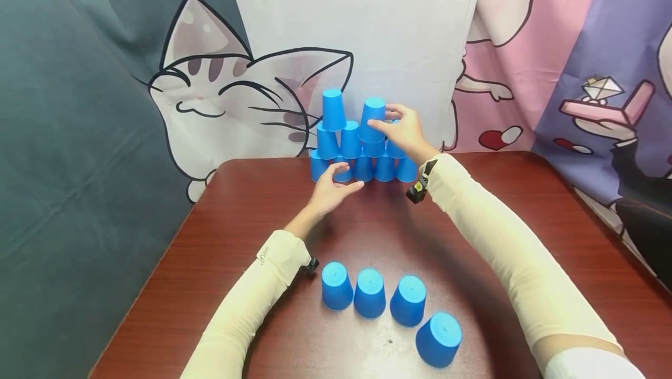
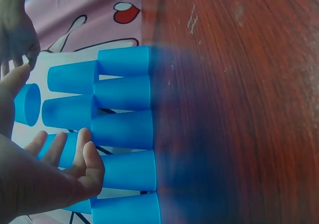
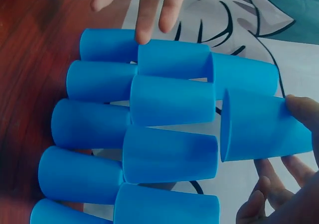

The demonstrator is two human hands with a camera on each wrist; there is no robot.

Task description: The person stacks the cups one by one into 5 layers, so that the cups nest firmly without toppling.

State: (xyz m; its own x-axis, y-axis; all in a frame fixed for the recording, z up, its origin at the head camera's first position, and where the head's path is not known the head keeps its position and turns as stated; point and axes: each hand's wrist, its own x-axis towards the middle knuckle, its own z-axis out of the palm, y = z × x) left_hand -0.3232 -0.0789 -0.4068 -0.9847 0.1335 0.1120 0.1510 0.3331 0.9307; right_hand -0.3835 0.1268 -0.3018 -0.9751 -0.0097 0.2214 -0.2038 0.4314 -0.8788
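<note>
Blue cups stand upside down in a stacked wall at the back of the table, with a bottom row (image 1: 363,169) and a second row (image 3: 172,100) of several cups each. One cup (image 1: 333,109) sits on top at the left, in a third tier. Beside it, my right hand (image 1: 403,129) holds another upside-down blue cup (image 3: 266,127) between thumb and fingers. A narrow gap shows between that cup's rim and the second row in the right wrist view. My left hand (image 1: 332,188) is in front of the wall's lower left, fingers spread and holding nothing.
Nearer the front of the brown table (image 1: 220,262), several more upside-down blue cups stand in a slanting line, the closest cup (image 1: 438,339) at the right. A cartoon-printed cloth (image 1: 283,105) hangs right behind the wall of cups.
</note>
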